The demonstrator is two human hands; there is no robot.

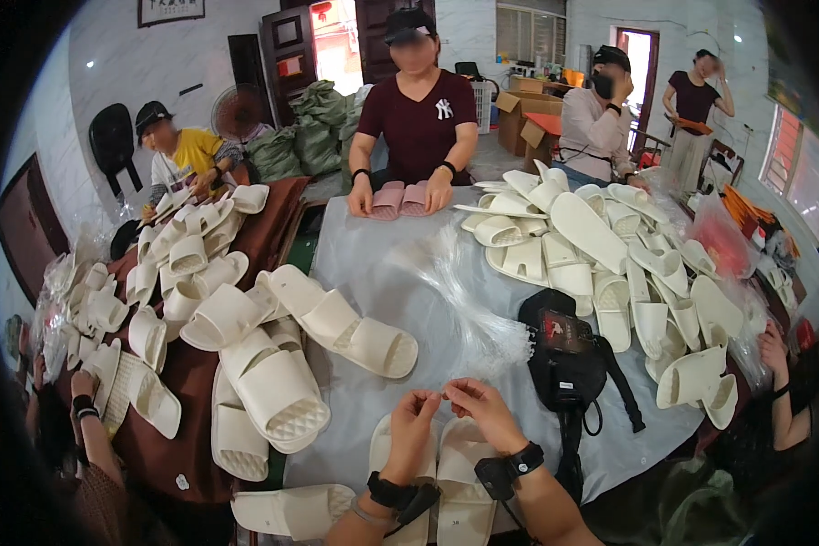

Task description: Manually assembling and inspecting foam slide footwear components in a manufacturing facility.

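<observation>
White slippers [446, 464] lie under left hand [412, 428] and right hand [484, 411], fingertips pinched together on something too thin to identify.

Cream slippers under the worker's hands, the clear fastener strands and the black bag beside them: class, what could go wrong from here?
1. The left hand and right hand pinch something too thin to make out; it could slip from so fine a grip.
2. The loose bundle of clear strands lies spread on the grey sheet and may tangle or scatter.
3. The black bag sits close to the pair of cream slippers; its strap might snag them.
</observation>
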